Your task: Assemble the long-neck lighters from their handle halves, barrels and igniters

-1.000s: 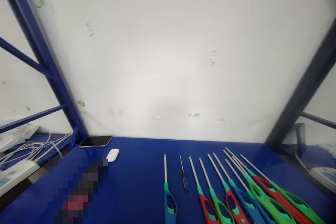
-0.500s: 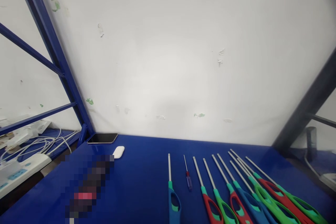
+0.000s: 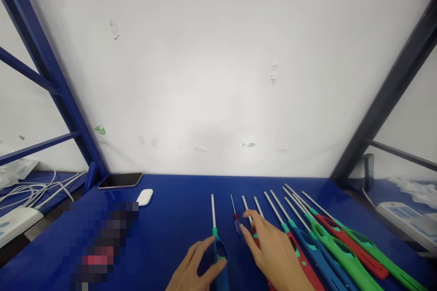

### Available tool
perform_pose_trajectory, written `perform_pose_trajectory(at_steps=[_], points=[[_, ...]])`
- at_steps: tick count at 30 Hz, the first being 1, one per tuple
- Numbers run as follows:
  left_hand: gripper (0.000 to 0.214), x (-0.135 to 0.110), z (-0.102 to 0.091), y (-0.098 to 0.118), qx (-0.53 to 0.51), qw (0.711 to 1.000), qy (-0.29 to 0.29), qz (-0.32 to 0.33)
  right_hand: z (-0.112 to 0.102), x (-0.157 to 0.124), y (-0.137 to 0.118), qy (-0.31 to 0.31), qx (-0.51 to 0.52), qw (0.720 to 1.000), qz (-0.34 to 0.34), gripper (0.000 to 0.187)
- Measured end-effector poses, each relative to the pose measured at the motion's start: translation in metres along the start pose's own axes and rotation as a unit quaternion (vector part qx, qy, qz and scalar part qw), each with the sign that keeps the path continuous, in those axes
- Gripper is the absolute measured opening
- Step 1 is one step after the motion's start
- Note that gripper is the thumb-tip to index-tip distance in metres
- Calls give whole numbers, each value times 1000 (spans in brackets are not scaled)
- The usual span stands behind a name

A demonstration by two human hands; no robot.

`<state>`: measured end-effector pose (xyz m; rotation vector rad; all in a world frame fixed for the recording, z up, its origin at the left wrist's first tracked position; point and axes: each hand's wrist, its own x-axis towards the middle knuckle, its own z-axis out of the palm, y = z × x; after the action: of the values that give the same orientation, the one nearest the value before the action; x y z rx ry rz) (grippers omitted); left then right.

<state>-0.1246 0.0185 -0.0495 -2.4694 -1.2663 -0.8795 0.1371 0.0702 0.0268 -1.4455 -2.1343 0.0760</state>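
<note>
A blue long-necked gas lighter lies with its metal tube pointing at the wall. My left hand is at its looped handle, the fingertips at the handle's upper left and the thumb over the loop; thumb and fingers are apart. My right hand hovers over the leftmost red lighter, fingers spread and holding nothing, covering most of that lighter and part of a green one. Just left of my right thumb lies a small screwdriver with a red and purple handle.
Several more lighters, red, blue and green, lie in a row to the right. A phone, a white case and a pixelated dark object are on the left. Power strips and cables sit beyond the frame posts.
Both my hands have come into view from below, the left to the blue lighter and the right above the red one. The view has shifted a little to the right.
</note>
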Motion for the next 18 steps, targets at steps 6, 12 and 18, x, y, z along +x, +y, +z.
perform_pose_trajectory(at_steps=[6,12,18], points=[[52,17,3,-7,-2,995,-46,86,18,44,-2,-152,-5,988,-35,30],[47,56,-25,-4,-37,989,-136,49,-29,61,8,-126,99,987,-13,28],[31,95,-18,-21,-65,986,-151,-9,-65,80,18,-43,221,974,-14,31]])
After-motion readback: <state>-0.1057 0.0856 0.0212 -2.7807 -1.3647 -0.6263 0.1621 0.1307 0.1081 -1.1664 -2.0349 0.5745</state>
